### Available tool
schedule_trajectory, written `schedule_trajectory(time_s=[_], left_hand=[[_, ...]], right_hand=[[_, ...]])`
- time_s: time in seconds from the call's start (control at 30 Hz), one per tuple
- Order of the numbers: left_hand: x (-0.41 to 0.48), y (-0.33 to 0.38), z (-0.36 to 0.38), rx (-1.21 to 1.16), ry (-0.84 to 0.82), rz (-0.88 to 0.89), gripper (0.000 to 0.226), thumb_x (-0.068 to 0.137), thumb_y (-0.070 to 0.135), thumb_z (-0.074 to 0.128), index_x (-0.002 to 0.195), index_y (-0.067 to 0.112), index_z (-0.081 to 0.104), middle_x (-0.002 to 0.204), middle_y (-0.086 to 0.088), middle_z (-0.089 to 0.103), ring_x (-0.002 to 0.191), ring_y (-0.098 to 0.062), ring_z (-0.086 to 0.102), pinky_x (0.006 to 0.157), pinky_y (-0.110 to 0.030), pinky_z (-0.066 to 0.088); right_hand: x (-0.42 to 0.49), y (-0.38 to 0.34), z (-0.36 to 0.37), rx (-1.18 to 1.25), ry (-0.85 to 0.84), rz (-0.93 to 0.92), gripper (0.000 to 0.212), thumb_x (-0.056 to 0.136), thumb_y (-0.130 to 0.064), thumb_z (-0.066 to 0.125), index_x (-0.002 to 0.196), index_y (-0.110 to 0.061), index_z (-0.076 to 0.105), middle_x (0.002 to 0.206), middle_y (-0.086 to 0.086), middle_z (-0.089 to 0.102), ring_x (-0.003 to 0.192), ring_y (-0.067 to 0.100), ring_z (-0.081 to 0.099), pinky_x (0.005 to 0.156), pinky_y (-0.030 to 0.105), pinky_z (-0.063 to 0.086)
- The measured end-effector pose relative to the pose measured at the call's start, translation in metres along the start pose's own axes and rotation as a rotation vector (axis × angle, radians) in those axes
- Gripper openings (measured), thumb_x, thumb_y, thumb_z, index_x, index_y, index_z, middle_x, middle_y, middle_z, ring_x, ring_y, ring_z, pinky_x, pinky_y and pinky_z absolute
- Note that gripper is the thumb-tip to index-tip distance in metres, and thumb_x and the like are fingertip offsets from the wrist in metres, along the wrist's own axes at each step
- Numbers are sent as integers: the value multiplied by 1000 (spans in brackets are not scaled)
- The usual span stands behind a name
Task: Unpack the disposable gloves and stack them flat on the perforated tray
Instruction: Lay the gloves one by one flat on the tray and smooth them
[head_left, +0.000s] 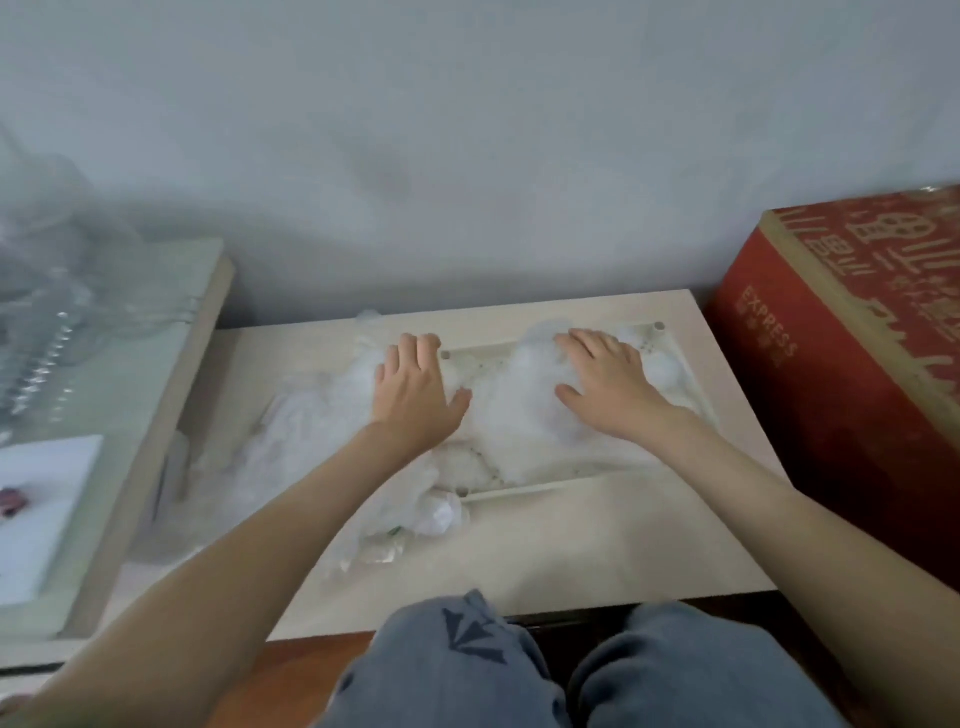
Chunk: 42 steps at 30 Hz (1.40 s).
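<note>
A cream perforated tray (691, 384) lies on the low table, toward its right half. A heap of thin translucent white gloves (519, 421) covers most of the tray. My right hand (605, 382) lies flat, fingers spread, on the gloves at the tray's far right. My left hand (415, 392) rests palm down at the tray's left edge, on a second pile of loose gloves (311, 431) spread over the table to the left. A crumpled clear plastic wrapper (410, 519) sits in front of the tray's near left corner.
A red cardboard box (852, 364) stands against the table's right side. A higher glass-topped table (109, 395) on the left holds a white block (41, 514) and clear plastic. The wall (467, 156) is just behind. My knees (519, 670) are under the near edge.
</note>
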<state>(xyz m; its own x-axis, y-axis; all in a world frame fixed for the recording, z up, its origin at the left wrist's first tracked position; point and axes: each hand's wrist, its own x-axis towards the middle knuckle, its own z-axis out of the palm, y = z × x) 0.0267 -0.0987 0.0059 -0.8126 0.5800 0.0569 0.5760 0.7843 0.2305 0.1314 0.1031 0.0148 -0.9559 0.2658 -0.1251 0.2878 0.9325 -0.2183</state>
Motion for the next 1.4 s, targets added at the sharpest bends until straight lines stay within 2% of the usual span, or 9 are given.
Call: schedule_trajectory(time_s=[0.17,0.27,0.43,0.6,0.73,0.97,1.2,1.3,1.4], left_hand=[[-46,-63,-25,131,-388,-325,111,71,74,62,144,5,16,142,-16,25,132,-35,28,102,-46,37],[-64,-83,-19,74,-528,-398,96,77,61,67,142,5,25,140,-18,31,127,-36,38,98,-41,41],[-69,-85,-28,-13,-434,-353,29,95,17,49,118,-1,53,125,-18,54,117,-31,51,87,-30,40],[-67,-90,-45,-52,-299,-415,24,96,8,40,101,-2,61,105,-14,61,102,-31,59,74,-29,43],[-67,-89,-59,-79,-187,-417,32,93,5,42,62,10,35,72,-3,44,75,-21,47,47,-22,27],[-62,-81,-71,-360,10,-427,43,89,35,57,62,14,30,60,0,38,59,-20,39,50,-30,25],[-47,-65,-92,-882,30,-410,23,83,15,44,63,4,50,53,7,51,59,-19,46,64,-31,40],[-45,-61,-102,-1094,-33,-354,24,72,20,49,76,-1,60,69,-4,55,67,-21,50,68,-32,44],[-47,-51,-114,-1473,-159,-183,19,90,17,54,96,0,60,90,-15,58,76,-19,61,74,-28,49]], right_hand=[[5,-60,-2,40,-117,-145,56,97,-31,44,148,-16,26,154,3,26,141,24,17,111,36,16],[6,-83,-3,49,-169,-199,53,98,-30,44,148,-18,29,154,1,27,142,23,17,111,35,16],[6,-106,-7,16,-221,-228,50,97,-33,45,145,-20,35,152,0,31,141,22,20,110,33,19],[8,-116,-13,32,-256,-226,48,96,-34,48,141,-19,42,149,0,37,140,21,26,112,35,23],[10,-122,-16,203,-298,-195,45,94,-31,52,137,-17,48,143,-1,46,131,15,40,104,27,33],[5,-131,-17,571,-370,-113,38,92,-45,56,125,-27,57,122,-11,56,112,7,52,91,22,39],[11,-131,-20,1089,-385,21,40,98,-44,45,104,-10,65,99,3,63,91,16,62,86,34,48],[12,-129,-20,1236,-417,72,44,97,-48,45,103,-8,64,97,7,62,91,20,62,84,34,47],[12,-125,-20,1285,-512,70,70,86,-65,43,121,-7,61,117,13,66,106,25,63,89,32,47]])
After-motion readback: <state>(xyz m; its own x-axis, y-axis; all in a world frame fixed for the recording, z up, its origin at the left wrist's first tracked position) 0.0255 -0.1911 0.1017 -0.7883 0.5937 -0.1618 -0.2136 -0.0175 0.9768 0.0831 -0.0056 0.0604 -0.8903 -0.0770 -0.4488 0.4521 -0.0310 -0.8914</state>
